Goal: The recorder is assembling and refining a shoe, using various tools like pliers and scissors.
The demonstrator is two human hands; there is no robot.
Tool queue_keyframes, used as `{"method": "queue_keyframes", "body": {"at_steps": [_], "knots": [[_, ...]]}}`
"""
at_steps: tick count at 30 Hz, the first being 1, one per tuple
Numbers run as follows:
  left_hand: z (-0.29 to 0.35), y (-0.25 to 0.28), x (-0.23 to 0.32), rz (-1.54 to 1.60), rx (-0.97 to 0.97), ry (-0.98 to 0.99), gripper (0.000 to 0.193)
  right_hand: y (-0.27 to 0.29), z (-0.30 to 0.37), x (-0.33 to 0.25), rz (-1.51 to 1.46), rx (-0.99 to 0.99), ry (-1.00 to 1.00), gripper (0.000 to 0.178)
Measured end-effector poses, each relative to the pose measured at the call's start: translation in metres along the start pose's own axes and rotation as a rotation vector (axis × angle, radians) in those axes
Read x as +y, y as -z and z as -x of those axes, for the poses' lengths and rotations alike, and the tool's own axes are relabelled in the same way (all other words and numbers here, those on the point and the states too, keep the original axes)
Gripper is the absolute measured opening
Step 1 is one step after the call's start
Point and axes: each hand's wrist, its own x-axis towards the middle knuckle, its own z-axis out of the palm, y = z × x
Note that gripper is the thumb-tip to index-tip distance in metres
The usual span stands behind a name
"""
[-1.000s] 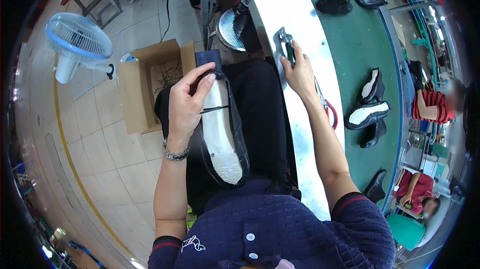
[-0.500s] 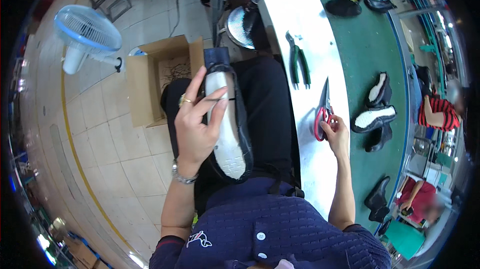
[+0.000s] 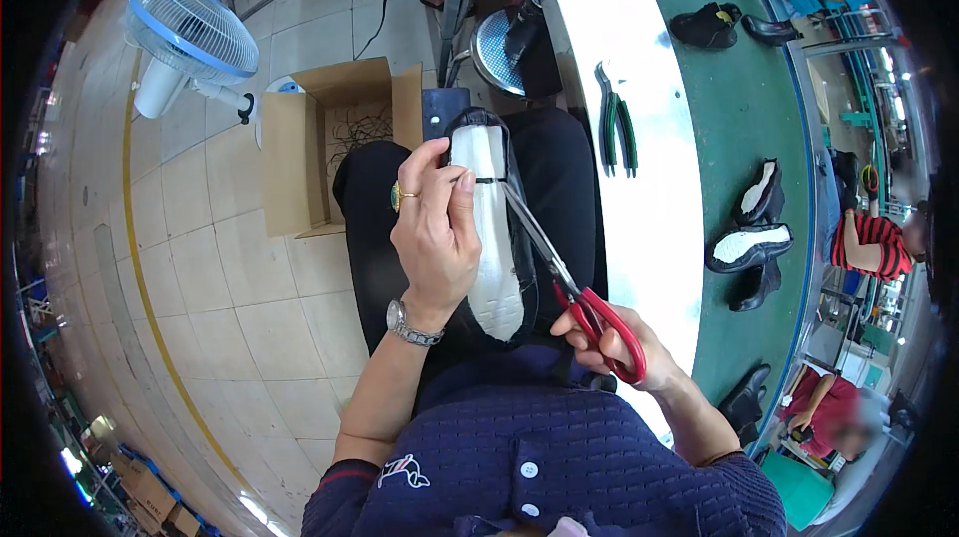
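Observation:
A black shoe point(image 3: 493, 267) with a white underside turned up lies lengthwise over my lap. Across that underside runs a thin black cord point(image 3: 489, 180). The thumb and fingers of my left hand point(image 3: 437, 237) pinch the cord's left end while resting over the shoe. My right hand point(image 3: 639, 347) grips red-handled scissors point(image 3: 564, 277), with fingers in the handles. The scissors' blades slant over the shoe's right side, tips beside the cord's right end; whether they touch it I cannot tell.
Green-handled pliers point(image 3: 621, 132) lie on the metal bench point(image 3: 654, 187) to the right. Beyond are several black shoes point(image 3: 751, 247) on a green surface and other people at work. To the left stand a cardboard box point(image 3: 295, 167) holding dark scraps and a fan point(image 3: 192, 32).
The scissors have been lifted off the bench by my right hand and brought left to the shoe. My left hand and the shoe have shifted slightly right in view.

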Motion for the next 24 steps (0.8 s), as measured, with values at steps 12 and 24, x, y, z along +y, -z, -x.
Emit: {"method": "queue_keyframes", "body": {"at_steps": [12, 24], "knots": [[0.003, -0.003, -0.004, -0.028, 0.004, -0.077, 0.010, -0.024, -0.027, 0.002, -0.089, 0.013, -0.082, 0.043], [-0.041, 0.031, 0.035, 0.302, 0.347, -0.308, 0.012, 0.086, -0.041, 0.025, 0.914, 1.102, 0.276, 0.043]]}}
